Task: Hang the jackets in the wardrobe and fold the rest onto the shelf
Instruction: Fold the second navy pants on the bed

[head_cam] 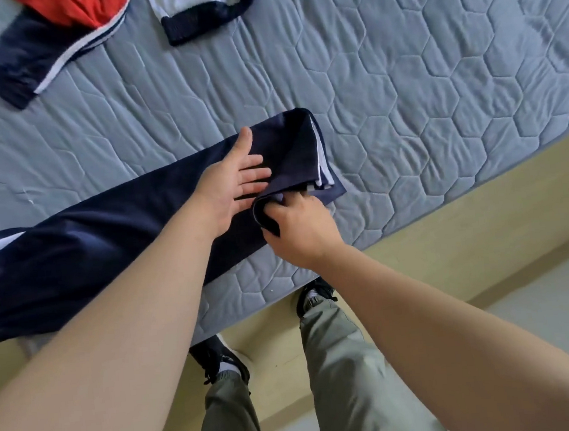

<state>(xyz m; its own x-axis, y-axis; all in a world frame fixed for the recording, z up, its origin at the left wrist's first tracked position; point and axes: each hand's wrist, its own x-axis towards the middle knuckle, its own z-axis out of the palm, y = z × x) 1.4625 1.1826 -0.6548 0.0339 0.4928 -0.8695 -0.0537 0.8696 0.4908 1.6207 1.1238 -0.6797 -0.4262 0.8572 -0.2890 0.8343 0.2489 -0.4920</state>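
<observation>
A long navy-blue fabric garment with white side stripes (106, 237) lies flat on the grey-blue quilted mattress (402, 84). It sits near the mattress's front edge and runs from the left border of the view toward the centre. Its right end is turned back over itself in a raised fold, with white stripes showing at the open edge.

The left hand (235, 181) rests palm-down on the garment just beside that fold. Its fingers (255, 175) are straight and flat, with the tips hidden beneath the turned-back layer. The right hand (298, 228) grips the near corner of the fold, fingers curled round the cloth edge.

At the far left of the mattress lies a navy, white and red garment (32, 58) with one sleeve stretched out. Apart from it lies a white and navy garment (204, 19), cut off by the top border.

A pale wooden bed frame (449, 228) runs under the mattress edge. The person's olive-green trousers (341, 365) and black shoes (220, 358) show below.
</observation>
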